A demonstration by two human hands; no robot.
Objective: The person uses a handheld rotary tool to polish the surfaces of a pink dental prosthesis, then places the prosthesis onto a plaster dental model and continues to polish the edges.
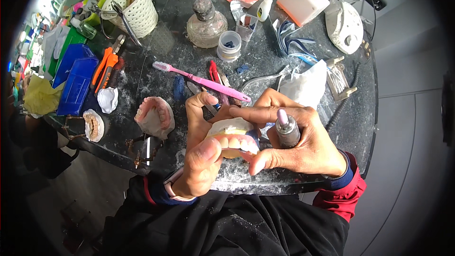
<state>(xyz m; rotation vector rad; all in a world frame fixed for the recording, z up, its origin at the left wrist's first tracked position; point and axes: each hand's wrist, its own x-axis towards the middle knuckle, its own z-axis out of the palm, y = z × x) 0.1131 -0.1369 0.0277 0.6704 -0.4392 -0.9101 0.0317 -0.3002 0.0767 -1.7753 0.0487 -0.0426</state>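
Observation:
In front of me, above the table's near edge, my left hand [198,159] grips a dental cast [231,125] with a row of artificial teeth and pink gum facing me. Its thumb rests beside the front teeth. My right hand [310,144] holds a grinding handpiece [288,135], its pale pink tip pointing away from me. The right thumb and fingertips also touch the cast's right side, where a dark blue patch shows. Beyond the hands lies a pink toothbrush [208,83]. A second cast with a pink denture [160,116] sits left of my left hand.
White powder covers the dark table [227,180]. A glass burner [206,28], a small jar [229,46] and a canister [303,0] stand at the back. Orange-handled pliers [105,68], blue trays [78,85] and a small cast [94,125] are left; white cloth [305,85] lies right.

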